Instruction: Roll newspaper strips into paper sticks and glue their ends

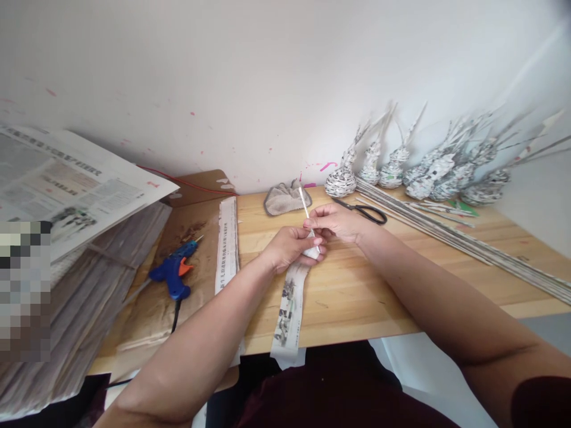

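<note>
A newspaper strip (289, 309) hangs down from my hands to the table's front edge, its upper end rolled around a thin white stick (304, 202). My left hand (292, 246) is closed on the strip where it wraps the stick. Above it, the fingertips of my right hand (332, 222) pinch the stick, which points up and slightly left. Part of the rolled paper is hidden by my fingers. A grey cloth (288, 199) lies just behind my hands, and black scissors (363, 211) rest beyond my right hand.
Several woven paper gourd shapes (341, 178) stand along the wall. Long rolled paper sticks (446, 235) lie at the right. On the left are a blue glue gun (173, 273) on cardboard, a stack of cut newspaper strips (227, 238) and a newspaper pile (84, 178).
</note>
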`<act>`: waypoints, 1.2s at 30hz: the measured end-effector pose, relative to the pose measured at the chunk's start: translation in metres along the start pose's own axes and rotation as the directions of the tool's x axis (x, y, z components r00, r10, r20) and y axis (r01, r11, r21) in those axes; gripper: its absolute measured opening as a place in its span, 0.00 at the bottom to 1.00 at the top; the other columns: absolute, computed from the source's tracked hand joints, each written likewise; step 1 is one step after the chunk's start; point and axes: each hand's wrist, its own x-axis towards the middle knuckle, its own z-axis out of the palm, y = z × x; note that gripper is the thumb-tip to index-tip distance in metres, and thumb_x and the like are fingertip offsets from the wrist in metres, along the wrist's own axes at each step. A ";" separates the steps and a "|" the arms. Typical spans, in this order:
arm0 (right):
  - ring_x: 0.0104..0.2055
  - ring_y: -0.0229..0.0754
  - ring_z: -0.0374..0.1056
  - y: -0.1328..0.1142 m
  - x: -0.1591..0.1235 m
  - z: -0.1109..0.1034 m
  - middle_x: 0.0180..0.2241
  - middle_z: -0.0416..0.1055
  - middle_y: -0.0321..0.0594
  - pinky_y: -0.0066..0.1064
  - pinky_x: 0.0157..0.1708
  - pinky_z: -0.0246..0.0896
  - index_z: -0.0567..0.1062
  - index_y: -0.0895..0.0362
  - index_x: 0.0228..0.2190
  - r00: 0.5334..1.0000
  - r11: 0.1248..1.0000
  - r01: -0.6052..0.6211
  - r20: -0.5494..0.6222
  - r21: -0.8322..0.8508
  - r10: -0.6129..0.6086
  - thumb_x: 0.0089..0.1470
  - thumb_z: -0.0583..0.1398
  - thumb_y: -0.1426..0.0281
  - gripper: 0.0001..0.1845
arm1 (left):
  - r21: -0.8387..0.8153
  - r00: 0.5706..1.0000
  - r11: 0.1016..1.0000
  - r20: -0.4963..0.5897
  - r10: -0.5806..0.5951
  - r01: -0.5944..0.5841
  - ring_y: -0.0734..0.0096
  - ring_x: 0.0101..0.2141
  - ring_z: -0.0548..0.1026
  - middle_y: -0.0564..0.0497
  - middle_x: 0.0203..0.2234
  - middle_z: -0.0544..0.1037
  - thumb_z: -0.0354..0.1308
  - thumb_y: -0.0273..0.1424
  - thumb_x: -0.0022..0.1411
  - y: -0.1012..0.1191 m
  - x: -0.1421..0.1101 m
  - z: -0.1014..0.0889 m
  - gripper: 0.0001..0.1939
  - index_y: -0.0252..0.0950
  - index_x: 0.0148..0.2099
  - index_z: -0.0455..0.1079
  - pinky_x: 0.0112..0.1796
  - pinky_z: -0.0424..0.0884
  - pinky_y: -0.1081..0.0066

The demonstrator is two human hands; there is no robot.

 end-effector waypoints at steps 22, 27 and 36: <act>0.19 0.29 0.59 0.002 0.004 0.004 0.19 0.68 0.33 0.22 0.17 0.50 0.71 0.60 0.25 0.992 0.998 0.022 -0.121 -0.051 -0.028 0.39 0.67 0.61 0.16 | 0.122 0.978 0.992 -0.206 0.047 -0.022 0.75 0.24 0.73 0.48 0.23 0.75 0.65 0.40 0.46 0.002 0.002 -0.003 0.18 0.31 0.34 0.72 0.24 0.69 0.76; 0.21 0.31 0.63 0.004 0.004 0.001 0.21 0.69 0.34 0.21 0.17 0.54 0.68 0.59 0.25 0.991 0.999 -0.024 -0.132 -0.029 0.020 0.39 0.67 0.59 0.19 | 0.250 0.971 0.967 -0.239 0.015 0.047 0.75 0.22 0.72 0.49 0.23 0.75 0.65 0.40 0.45 0.008 -0.003 -0.002 0.17 0.31 0.32 0.72 0.22 0.68 0.77; 0.20 0.30 0.63 0.016 0.009 -0.020 0.22 0.70 0.33 0.20 0.17 0.55 0.67 0.59 0.27 0.999 0.995 -0.027 0.046 0.101 0.023 0.39 0.68 0.62 0.19 | 0.379 0.935 0.925 -0.341 0.101 0.039 0.71 0.21 0.72 0.44 0.25 0.76 0.38 0.54 0.59 0.020 -0.002 -0.015 0.33 0.31 0.35 0.72 0.17 0.61 0.76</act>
